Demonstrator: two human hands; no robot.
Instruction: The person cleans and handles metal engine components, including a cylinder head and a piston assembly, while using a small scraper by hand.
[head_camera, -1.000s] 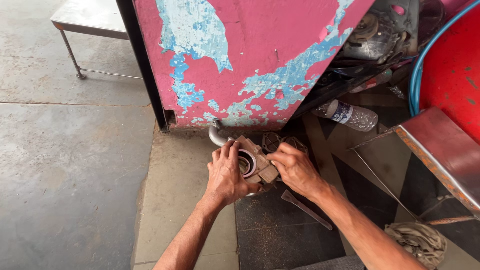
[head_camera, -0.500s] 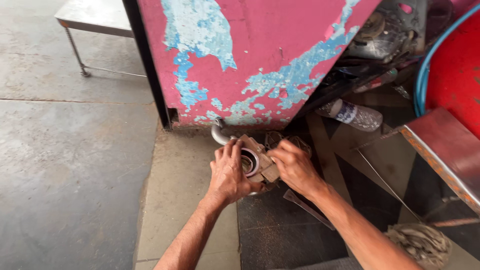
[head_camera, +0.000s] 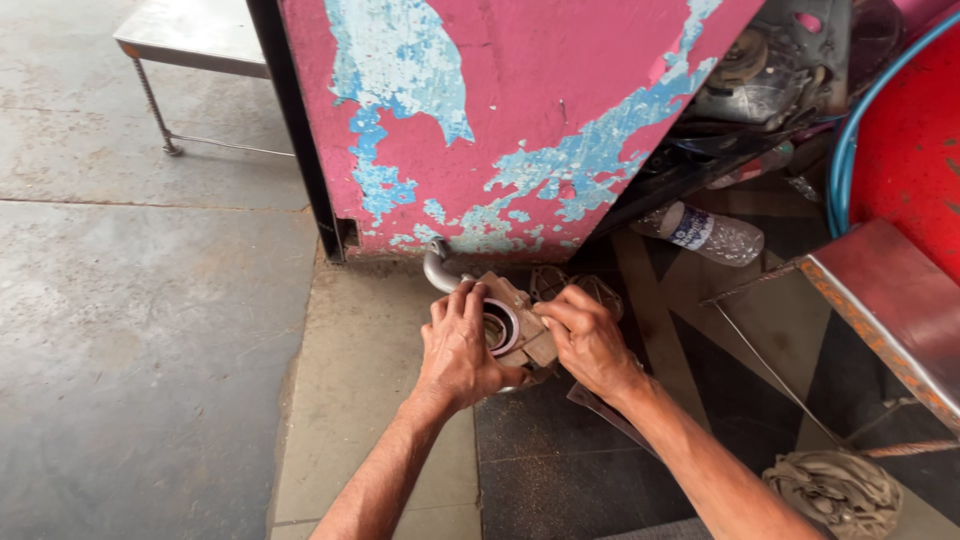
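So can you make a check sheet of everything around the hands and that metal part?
Surface: tiled floor, pale and dark tiles, beside grey concrete.
Job's things: grimy metal part with a round ringed opening, held just above the floor; a curved metal pipe shows behind it.
Clutter: plastic bottle lying on its side; crumpled rag; flat metal strip under the right arm.
Grippers: left hand wraps the part's left side; right hand grips its right side.
Cables: blue hose curving beside a red panel.
Surroundings: pink board with peeling blue paint; metal table; dark machine parts; reddish metal bench.
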